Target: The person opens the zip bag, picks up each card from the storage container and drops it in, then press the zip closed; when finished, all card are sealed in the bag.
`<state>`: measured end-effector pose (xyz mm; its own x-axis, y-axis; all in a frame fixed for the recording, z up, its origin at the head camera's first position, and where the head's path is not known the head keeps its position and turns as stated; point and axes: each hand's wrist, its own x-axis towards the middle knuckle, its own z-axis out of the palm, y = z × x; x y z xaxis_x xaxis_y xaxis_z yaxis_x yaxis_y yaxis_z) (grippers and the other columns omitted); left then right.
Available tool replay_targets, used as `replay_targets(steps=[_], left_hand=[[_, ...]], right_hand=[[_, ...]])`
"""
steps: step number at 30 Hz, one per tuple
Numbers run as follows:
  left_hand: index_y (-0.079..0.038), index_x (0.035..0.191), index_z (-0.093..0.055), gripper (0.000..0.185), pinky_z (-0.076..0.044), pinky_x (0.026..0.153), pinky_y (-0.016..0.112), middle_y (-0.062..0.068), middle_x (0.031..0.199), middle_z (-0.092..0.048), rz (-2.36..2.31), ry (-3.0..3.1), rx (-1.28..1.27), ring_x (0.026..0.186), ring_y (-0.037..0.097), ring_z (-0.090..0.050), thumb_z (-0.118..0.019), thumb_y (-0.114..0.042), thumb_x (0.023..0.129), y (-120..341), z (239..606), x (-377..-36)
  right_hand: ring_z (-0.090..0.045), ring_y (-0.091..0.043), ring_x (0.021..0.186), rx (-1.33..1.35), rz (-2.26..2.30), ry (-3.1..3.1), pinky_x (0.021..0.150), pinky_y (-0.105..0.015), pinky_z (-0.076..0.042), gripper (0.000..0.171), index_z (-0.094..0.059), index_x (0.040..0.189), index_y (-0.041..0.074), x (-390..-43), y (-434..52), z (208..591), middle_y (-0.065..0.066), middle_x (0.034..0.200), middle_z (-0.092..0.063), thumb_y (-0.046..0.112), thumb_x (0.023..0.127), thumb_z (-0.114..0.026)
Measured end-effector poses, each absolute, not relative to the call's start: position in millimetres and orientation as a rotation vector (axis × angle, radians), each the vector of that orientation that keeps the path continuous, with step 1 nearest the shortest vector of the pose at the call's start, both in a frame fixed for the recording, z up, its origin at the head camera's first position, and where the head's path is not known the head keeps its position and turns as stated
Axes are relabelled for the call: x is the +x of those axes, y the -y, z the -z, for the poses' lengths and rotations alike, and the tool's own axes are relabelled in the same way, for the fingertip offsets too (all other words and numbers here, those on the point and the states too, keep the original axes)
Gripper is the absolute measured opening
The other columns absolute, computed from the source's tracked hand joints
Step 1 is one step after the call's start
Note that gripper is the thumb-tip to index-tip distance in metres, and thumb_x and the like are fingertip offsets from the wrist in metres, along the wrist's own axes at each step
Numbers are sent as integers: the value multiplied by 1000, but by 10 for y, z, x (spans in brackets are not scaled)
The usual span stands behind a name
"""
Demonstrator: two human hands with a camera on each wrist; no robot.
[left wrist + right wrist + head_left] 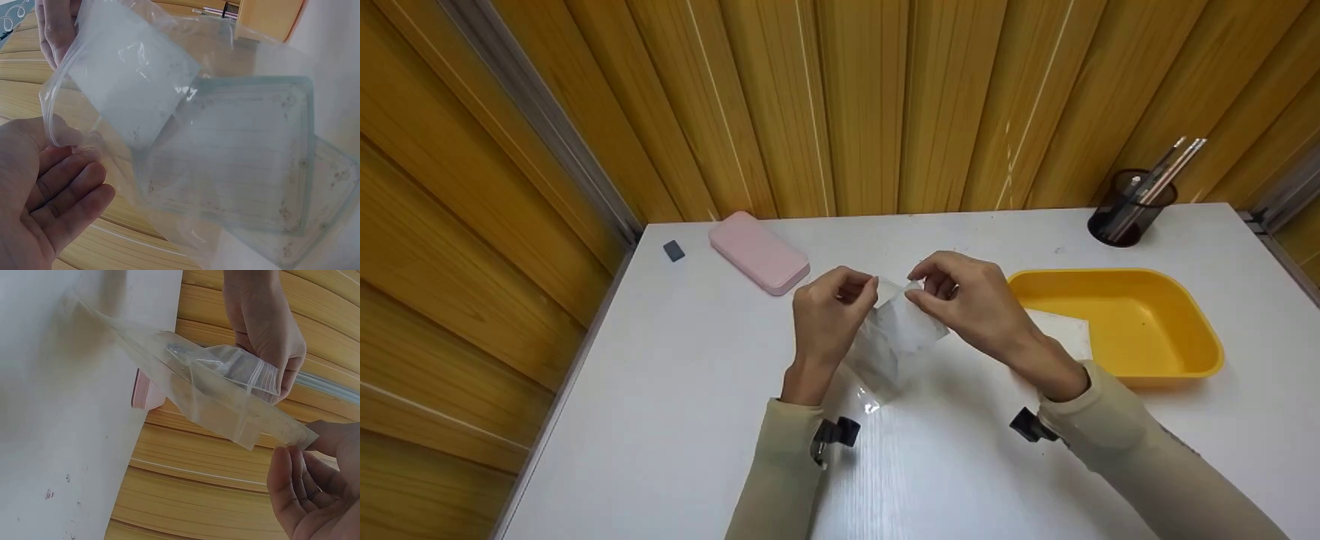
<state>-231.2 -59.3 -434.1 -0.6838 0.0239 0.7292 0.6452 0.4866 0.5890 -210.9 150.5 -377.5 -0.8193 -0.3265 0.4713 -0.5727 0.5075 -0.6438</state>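
Above the white table, a clear zip bag (874,364) hangs between both hands. My left hand (829,311) pinches its zip edge between thumb and index finger; the other fingers are loosely curled in the left wrist view. My right hand (971,300) pinches one corner of a pale paper sheet (911,322), whose far part is in the bag's mouth. Inside the bag, the left wrist view shows more note sheets (253,157) with greenish borders and small printed motifs, overlapping at angles. The right wrist view has the sheet's corner (301,436) protruding past the zip strip.
A yellow tray (1204,337) stands on the right, a white card (1065,330) at its left side. Behind it is a dark mesh cup (1117,221) with several pencils. A pink case (757,251) and a dark eraser (673,250) lie at the back left, before a wooden wall.
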Motion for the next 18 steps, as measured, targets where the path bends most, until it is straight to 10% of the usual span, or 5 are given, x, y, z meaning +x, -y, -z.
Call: replay_targets(steps=[18], left_hand=[[-3, 86, -78, 5, -59, 61, 26, 5, 77, -76, 1213, 2082, -538, 64, 13, -70, -82, -2, 89, 569, 4360, -2310]], right_hand=[[-63, -14, 67, 821, -1173, 2566, 59, -24, -52, 8, -78, 101, 2, -2162, -1387, 3849, -2, 84, -74, -1, 94, -78]])
